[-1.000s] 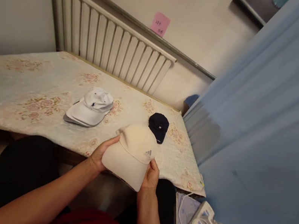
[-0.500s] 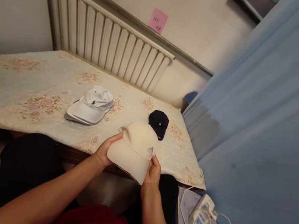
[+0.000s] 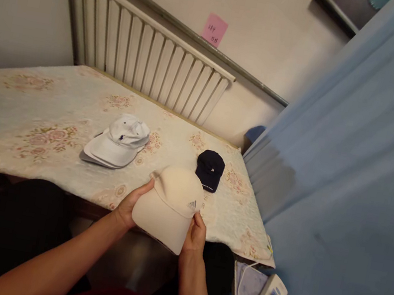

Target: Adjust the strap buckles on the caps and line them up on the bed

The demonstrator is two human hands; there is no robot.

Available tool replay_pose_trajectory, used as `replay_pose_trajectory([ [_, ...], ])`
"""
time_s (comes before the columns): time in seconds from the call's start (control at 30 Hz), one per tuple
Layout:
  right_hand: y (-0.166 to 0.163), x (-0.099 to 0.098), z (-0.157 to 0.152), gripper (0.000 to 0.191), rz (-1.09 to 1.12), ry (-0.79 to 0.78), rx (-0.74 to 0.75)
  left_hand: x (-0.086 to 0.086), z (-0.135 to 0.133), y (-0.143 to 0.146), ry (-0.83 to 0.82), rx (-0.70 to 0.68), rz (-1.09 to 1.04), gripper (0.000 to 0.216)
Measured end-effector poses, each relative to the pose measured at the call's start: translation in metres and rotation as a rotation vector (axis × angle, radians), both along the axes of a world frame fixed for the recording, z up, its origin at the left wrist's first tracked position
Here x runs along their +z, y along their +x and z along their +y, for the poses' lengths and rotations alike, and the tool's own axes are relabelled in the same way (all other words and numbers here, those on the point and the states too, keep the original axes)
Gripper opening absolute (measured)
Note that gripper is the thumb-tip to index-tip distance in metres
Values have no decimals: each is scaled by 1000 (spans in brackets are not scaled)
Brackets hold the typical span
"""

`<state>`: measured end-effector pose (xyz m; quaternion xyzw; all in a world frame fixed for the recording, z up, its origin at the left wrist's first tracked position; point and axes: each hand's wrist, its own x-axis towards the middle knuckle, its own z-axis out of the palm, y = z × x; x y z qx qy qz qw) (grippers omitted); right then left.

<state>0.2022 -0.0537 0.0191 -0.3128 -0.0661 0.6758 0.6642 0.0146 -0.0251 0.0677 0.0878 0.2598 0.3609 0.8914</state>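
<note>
Hands first: your left hand and right hand clasp the cream cap by its two sides, brim toward you, over the bench edge. It has barely shifted in the last second, so your grip looks settled. Beyond it lies the navy cap; left of that, the white cap.

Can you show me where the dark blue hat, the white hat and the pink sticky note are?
dark blue hat (image 3: 210, 167): head view, on its crown.
white hat (image 3: 118, 140): head view, where crown meets brim.
pink sticky note (image 3: 214, 29): head view, middle of the paper.
</note>
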Motion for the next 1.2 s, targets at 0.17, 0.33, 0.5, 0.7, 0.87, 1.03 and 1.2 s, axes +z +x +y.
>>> replay_pose_trajectory([
  [0.17, -1, -9, -1, 32, -18, 31, 44, -10, 4, 2, -11, -18, -26, 55],
  [0.33, -5, -14, 0, 38, -42, 27, 119, -16, 5, 5, 11, -8, -36, 54],
  [0.5, -9, -23, 2, 41, -59, 9, 132, -12, 5, 5, 36, -2, -17, 53],
  [0.7, -8, -30, 4, 37, -53, 8, 134, -6, 9, 10, 198, 92, 58, 43],
  [0.87, -12, -26, 0, 48, -46, 88, 111, -1, 18, 16, 288, 177, 81, 40],
  [1.03, -24, -20, -10, 54, 76, 213, 86, 7, 25, 20, 329, 251, 82, 40],
  [1.2, -32, -12, -17, 72, 112, 269, 145, 7, 27, 20, 312, 304, 90, 38],
])
